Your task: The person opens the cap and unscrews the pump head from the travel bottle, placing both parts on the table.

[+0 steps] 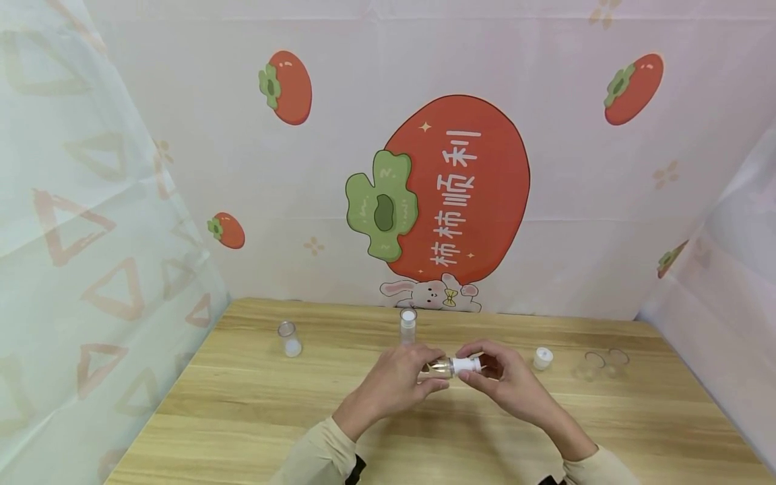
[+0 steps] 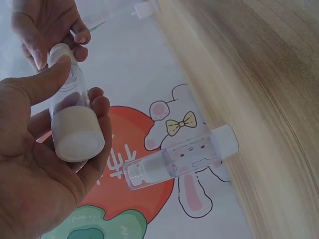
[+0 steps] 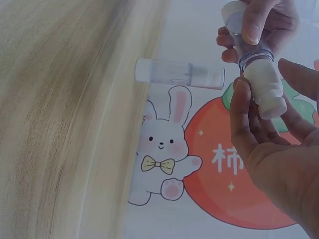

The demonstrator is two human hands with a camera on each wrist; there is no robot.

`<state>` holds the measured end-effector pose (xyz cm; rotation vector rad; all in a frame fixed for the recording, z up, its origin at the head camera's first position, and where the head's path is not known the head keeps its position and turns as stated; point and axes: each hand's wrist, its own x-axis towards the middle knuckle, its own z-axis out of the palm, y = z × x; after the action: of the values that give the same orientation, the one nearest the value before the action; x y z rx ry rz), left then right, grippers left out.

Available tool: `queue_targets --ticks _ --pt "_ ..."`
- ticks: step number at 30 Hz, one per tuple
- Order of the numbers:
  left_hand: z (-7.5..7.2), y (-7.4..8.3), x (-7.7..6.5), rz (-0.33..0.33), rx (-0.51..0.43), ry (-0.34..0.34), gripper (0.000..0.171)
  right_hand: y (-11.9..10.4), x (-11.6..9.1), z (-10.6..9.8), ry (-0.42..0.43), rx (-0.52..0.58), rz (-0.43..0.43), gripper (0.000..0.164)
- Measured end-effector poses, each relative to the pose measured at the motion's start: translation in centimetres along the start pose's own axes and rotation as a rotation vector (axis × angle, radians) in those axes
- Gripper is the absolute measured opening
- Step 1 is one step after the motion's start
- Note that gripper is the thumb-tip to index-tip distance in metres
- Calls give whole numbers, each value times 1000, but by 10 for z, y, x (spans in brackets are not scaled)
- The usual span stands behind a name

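A clear pump bottle (image 1: 438, 368) with a white base (image 2: 79, 134) and a white top (image 3: 264, 84) lies nearly level between the two hands above the table. My left hand (image 1: 394, 377) grips its clear body, thumb along the side, as the left wrist view shows. At the other end, my right hand (image 1: 509, 384) has its fingers and thumb around the white top. Beyond the left hand, a second clear pump bottle (image 1: 408, 329) stands upright, its white pump under a clear cap; the left hand partly hides its base in the head view.
To the left on the wooden table (image 1: 242, 404) stands a clear container (image 1: 288, 337) with white at its bottom. A small white pump part (image 1: 542, 358) sits right of the hands, and two clear caps (image 1: 618, 360) stand farther right. A printed cloth (image 1: 339, 269) hangs behind.
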<state>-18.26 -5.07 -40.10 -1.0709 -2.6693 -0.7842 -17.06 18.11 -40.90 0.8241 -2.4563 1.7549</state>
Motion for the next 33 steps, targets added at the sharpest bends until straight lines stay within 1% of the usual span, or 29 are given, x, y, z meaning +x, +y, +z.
queue_targets --ticks 4,9,12,15,18,23,27,33 --pt "1 0 0 -6 -9 -7 24 0 0 1 7 1 -25 16" --pt "3 -1 -1 -9 -2 -6 29 3 0 2 14 11 -71 9" --pt "3 -1 -1 -9 0 -7 31 4 0 3 20 9 -78 8" --pt "2 0 -1 -15 -6 -9 32 5 0 3 30 -6 -58 11" --pt "2 0 -1 -20 -9 -10 33 5 0 2 35 -21 -27 18" --pt "0 1 -2 -26 -5 0 33 4 -1 0 -6 -17 -8 28" --pt "-2 1 -2 -23 -7 9 32 4 -2 -1 -47 2 -20 29" --pt "-2 0 -1 -22 -20 -7 31 5 -2 -2 -66 17 -21 29"
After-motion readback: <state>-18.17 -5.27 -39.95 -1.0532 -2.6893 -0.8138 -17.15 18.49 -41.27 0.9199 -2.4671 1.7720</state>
